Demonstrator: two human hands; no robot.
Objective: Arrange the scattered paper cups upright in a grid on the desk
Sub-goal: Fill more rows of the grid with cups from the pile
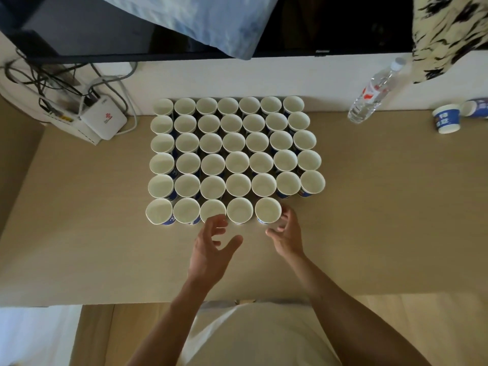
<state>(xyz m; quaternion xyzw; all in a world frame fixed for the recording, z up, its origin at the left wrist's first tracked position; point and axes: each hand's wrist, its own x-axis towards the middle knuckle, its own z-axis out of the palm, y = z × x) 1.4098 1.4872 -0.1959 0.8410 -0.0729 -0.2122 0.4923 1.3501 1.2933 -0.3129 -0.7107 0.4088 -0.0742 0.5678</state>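
Observation:
Many white paper cups with blue print stand upright, packed in a grid (236,143) in the middle of the tan desk (369,207). The nearest row holds fewer cups than the others. My right hand (286,232) curls round the right side of that row's rightmost cup (267,209), thumb at its front base. My left hand (211,247) hovers with spread fingers, fingertips at the rim of the row's third cup (211,208), holding nothing. Far right on the desk, one loose cup (447,122) stands and another (474,108) lies on its side.
A clear water bottle (369,97) leans against the wall right of the grid. A white router (103,123) with tangled cables sits at the back left. A dark screen (330,25) hangs above, with a blue cloth (211,19) and a patterned cloth (449,33) draped over it.

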